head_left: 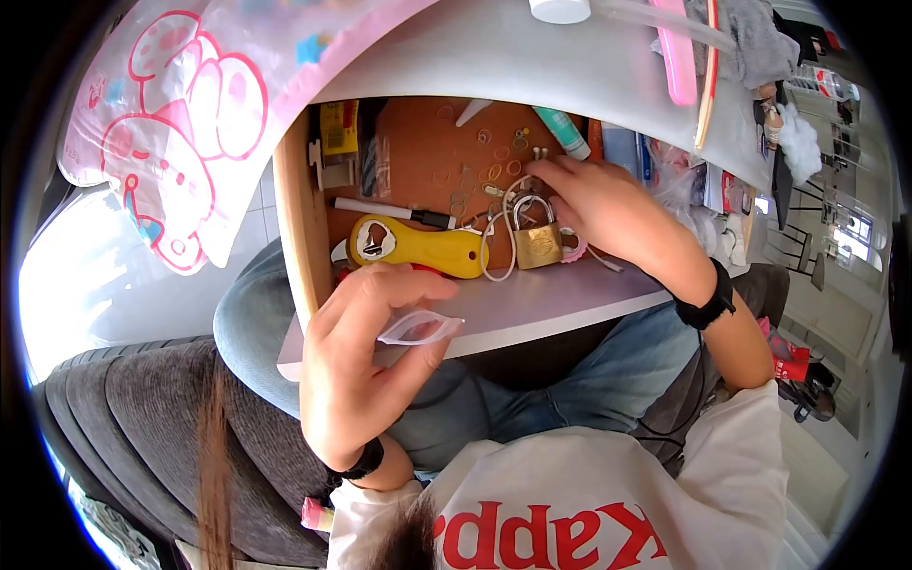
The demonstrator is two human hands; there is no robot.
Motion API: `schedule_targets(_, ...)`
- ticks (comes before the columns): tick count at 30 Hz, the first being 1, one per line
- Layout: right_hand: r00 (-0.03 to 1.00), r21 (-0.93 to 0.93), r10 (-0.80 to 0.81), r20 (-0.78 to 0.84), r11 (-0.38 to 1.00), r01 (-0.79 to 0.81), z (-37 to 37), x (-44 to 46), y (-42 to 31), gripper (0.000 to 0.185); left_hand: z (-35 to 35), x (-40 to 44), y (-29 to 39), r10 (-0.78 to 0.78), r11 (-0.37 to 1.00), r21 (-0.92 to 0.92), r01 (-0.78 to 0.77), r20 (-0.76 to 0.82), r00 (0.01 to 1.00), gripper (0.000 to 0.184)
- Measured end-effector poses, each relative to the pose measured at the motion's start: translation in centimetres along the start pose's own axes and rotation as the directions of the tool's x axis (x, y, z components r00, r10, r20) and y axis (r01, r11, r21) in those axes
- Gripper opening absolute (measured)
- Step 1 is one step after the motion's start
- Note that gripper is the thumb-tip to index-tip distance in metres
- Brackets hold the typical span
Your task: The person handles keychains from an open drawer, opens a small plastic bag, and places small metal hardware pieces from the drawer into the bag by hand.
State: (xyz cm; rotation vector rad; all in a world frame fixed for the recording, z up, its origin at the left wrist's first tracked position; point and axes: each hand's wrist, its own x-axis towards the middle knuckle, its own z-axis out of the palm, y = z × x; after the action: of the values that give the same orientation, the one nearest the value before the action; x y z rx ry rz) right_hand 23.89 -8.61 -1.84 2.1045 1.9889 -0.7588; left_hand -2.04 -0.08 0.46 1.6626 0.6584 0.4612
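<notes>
Drawer (408, 180) open, centre frame, containing a padlock (539, 247). Left fingers (418, 369) grasp a clear bag (418, 328) just below centre; right fingers (551, 174), upper centre: grip cannot be determined.

A person's left hand (361, 347) curves into a C as the right hand (603, 214) stretches forward, palm down.

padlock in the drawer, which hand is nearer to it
The right hand, just beside the padlock; the left hand is farther off, by the drawer's front edge.
</notes>
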Motion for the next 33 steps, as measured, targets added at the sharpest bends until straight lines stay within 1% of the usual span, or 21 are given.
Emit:
schedule_targets(1, 1.000, -0.010, 0.004, -0.024, 1.000, -0.004, 0.1, -0.1, 0.1, 0.036, 0.0, 0.0, -0.1, 0.012, 1.000, 0.017, -0.012, -0.001, 1.000, 0.029)
schedule_targets(2, 0.999, 0.028, -0.020, -0.036, 0.999, 0.021, -0.1, 0.1, -0.1, 0.032, 0.0, 0.0, -0.1, 0.024, 0.999, 0.035, -0.024, -0.002, 1.000, 0.027)
schedule_targets(4, 0.996, 0.106, -0.065, -0.065, 0.992, 0.071, -0.4, 0.6, -0.9, 0.025, 0.0, 0.1, 0.1, -0.008, 1.000, 0.026, 0.009, -0.007, 1.000, 0.027)
schedule_targets(7, 0.983, -0.032, -0.175, -0.048, 0.984, 0.174, 1.0, 1.6, -0.9, 0.016, 0.1, 0.0, 0.2, -0.035, 0.999, 0.017, 0.036, -0.016, 0.999, 0.027)
schedule_targets(8, 0.981, -0.046, -0.186, -0.052, 0.982, 0.184, 1.4, 1.8, -0.9, 0.015, 0.2, 0.0, 0.2, -0.040, 0.999, 0.014, 0.040, -0.021, 0.999, 0.027)
schedule_targets(11, 0.973, -0.082, -0.220, -0.072, 0.973, 0.214, 1.8, 2.3, -1.1, 0.014, 0.1, 0.0, -0.3, 0.021, 0.999, 0.028, -0.020, -0.037, 0.999, 0.028)
schedule_targets(13, 0.968, -0.095, -0.229, -0.104, 0.971, 0.220, 1.6, 2.1, -1.6, 0.014, 0.2, 0.0, -0.3, 0.014, 1.000, 0.016, -0.014, -0.044, 0.999, 0.028)
schedule_targets(16, 0.998, -0.085, -0.063, -0.014, 0.994, 0.062, 1.7, 2.2, -2.5, 0.011, 0.3, 0.1, -0.3, 0.014, 1.000, 0.002, -0.014, -0.053, 0.999, 0.029)
schedule_targets(19, 0.998, -0.164, -0.057, 0.024, 0.985, 0.061, 2.6, 2.6, -2.3, 0.011, 0.3, 0.3, -0.1, 0.018, 1.000, 0.011, -0.017, -0.064, 0.998, 0.030)
schedule_targets(22, 0.999, -0.238, 0.000, 0.041, 0.971, 0.010, 2.4, 2.6, -3.5, 0.011, 0.3, 0.4, -0.1, 0.030, 0.999, 0.022, -0.029, -0.070, 0.997, 0.030)
schedule_targets(25, 0.998, -0.264, -0.001, 0.060, 0.964, 0.017, 2.4, 2.7, -3.7, 0.012, 0.3, 0.4, 0.0, 0.028, 0.999, 0.038, -0.025, -0.064, 0.998, 0.030)
schedule_targets(29, 0.989, -0.354, -0.074, -0.126, 0.935, 0.025, 3.5, 2.6, -4.0, 0.009, 0.2, 0.3, -0.3, 0.036, 0.998, 0.051, -0.034, -0.042, 0.998, 0.029)
schedule_targets(31, 0.974, -0.365, -0.107, -0.199, 0.931, 0.028, 3.6, 2.6, -4.3, 0.006, 0.3, 0.2, -0.2, 0.000, 1.000, 0.024, 0.001, -0.050, 0.999, 0.028)
schedule_targets(33, 0.977, -0.375, -0.112, -0.179, 0.926, 0.038, 3.7, 2.8, -4.2, 0.007, 0.5, 0.1, -0.2, -0.011, 1.000, 0.002, 0.011, -0.066, 0.998, 0.027)
